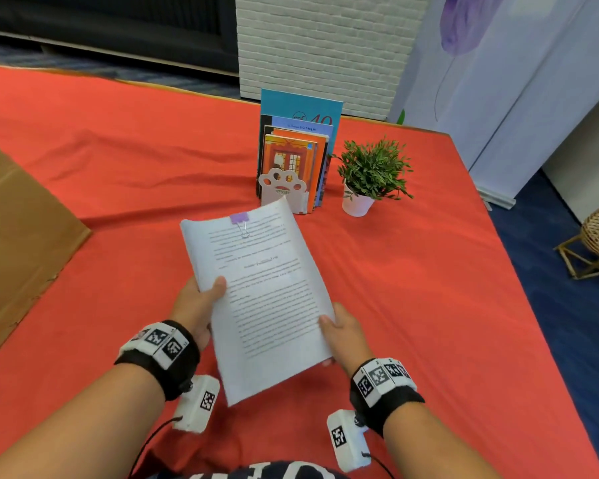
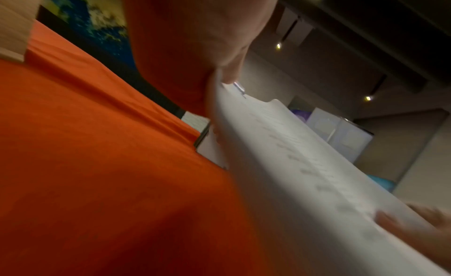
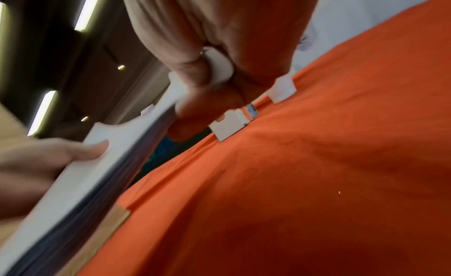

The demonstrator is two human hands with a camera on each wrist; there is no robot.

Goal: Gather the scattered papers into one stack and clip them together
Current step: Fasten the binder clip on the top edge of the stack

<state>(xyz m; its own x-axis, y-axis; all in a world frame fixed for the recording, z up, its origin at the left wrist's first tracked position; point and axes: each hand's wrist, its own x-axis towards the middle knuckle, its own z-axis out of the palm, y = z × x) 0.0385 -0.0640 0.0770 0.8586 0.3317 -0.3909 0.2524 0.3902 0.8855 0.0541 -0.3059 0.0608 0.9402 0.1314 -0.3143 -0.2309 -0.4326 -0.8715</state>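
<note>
A stack of printed papers (image 1: pixel 263 292) is held above the red cloth, tilted, its top edge pointing away from me. A purple binder clip (image 1: pixel 239 219) sits on that far edge. My left hand (image 1: pixel 201 299) grips the stack's left edge, thumb on top. My right hand (image 1: pixel 343 330) grips the lower right edge, thumb on the page. In the left wrist view the paper stack (image 2: pixel 280 145) runs diagonally past my left hand (image 2: pixel 219 72), with the clip (image 2: pixel 240 88) small at the far end. In the right wrist view my right hand (image 3: pixel 202 83) pinches the paper stack (image 3: pixel 102 164) edge.
The table is covered by a red cloth (image 1: pixel 412 305). Upright books in a white paw-shaped bookend (image 1: pixel 284 183) stand just beyond the papers, with a small potted plant (image 1: pixel 370 174) to their right. A brown cardboard box (image 1: pixel 18 236) lies at the left edge.
</note>
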